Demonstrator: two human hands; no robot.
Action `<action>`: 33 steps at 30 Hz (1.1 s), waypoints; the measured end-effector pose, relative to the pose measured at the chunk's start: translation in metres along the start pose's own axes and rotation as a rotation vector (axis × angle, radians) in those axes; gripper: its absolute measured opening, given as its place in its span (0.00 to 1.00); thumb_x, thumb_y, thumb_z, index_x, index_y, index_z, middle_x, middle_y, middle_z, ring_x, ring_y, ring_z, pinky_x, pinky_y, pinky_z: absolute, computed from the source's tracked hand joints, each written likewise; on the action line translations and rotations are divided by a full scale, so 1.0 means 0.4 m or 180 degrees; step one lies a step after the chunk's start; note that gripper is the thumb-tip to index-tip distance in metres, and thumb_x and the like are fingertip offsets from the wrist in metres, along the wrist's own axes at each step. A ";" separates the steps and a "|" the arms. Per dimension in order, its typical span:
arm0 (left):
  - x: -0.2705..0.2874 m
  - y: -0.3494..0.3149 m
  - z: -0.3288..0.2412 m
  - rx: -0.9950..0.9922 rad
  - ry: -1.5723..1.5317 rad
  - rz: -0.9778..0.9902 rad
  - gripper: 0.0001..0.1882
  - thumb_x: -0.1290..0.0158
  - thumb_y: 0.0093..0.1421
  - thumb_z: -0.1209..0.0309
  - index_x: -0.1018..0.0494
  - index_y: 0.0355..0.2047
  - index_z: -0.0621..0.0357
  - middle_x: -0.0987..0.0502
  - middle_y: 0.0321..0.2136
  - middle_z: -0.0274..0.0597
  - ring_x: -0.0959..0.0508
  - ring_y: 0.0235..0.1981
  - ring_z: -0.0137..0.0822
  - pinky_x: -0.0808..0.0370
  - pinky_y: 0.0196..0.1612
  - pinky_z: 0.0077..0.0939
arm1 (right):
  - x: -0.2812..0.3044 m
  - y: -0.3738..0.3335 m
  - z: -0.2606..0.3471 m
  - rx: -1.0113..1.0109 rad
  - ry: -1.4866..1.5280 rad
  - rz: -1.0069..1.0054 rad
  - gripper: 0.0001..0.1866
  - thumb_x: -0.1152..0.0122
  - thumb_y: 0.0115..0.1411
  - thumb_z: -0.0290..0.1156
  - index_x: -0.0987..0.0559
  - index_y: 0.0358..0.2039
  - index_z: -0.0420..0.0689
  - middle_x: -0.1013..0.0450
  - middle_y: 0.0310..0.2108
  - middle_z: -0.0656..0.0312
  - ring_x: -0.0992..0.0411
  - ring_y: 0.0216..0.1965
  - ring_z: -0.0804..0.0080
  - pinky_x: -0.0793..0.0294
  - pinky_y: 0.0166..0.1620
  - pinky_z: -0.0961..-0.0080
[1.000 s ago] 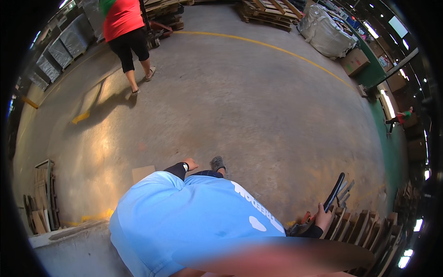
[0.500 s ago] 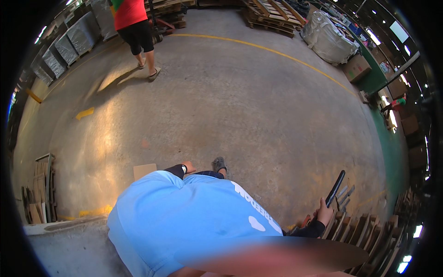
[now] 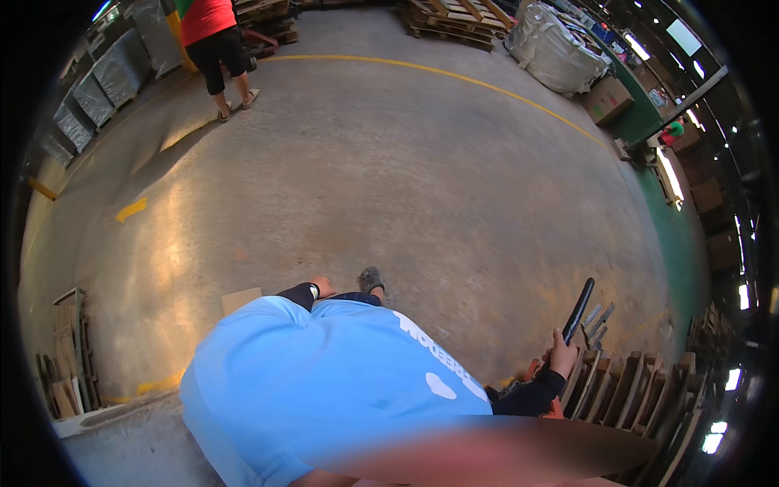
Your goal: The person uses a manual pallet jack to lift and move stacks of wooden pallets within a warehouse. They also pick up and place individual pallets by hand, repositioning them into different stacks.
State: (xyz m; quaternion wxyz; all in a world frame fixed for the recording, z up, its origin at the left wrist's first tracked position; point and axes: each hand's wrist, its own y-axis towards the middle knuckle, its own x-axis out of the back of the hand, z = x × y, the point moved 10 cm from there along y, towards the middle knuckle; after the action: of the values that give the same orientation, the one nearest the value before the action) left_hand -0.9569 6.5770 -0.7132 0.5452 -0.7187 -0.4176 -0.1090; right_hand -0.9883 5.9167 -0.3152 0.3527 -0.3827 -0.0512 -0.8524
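On the right, my right hand (image 3: 562,355) is wrapped round a long black handle (image 3: 578,310) that slants up and away. Orange-red parts (image 3: 555,407) show by my right forearm; what the handle belongs to is mostly hidden. My left hand (image 3: 324,286) is by my left leg, next to my dark shoe (image 3: 372,280). A pale band circles that wrist. Its fingers are too small and partly hidden, so I cannot make out a grip. My light blue shirt (image 3: 316,373) covers much of the lower view.
Several upright wooden boards (image 3: 625,381) stand at the lower right. A brown cardboard piece (image 3: 241,300) lies at my left. Another person (image 3: 215,49) in a red top stands far left. Pallets (image 3: 454,24) and a large wrapped sack (image 3: 558,53) are at the back.
The view has shifted, so the floor and far things sit slightly left and higher. The person in red has stepped. My right hand keeps hold of the black handle.
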 end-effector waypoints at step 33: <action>0.902 0.466 0.237 0.1274 -0.1713 -0.0792 0.22 0.50 0.57 0.60 0.23 0.44 0.65 0.24 0.46 0.60 0.24 0.49 0.53 0.29 0.51 0.41 | -0.948 0.224 0.651 -0.0247 0.0141 0.1891 0.13 0.45 0.60 0.44 0.26 0.35 0.47 0.30 0.17 0.62 0.33 0.14 0.72 0.35 0.18 0.75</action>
State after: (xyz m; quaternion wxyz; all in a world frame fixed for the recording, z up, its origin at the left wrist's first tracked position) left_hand -0.6249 6.8231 -0.6576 0.5282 -0.5443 -0.6436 0.1025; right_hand -0.5966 6.1561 -0.4098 0.5728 -0.3754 0.1033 -0.7213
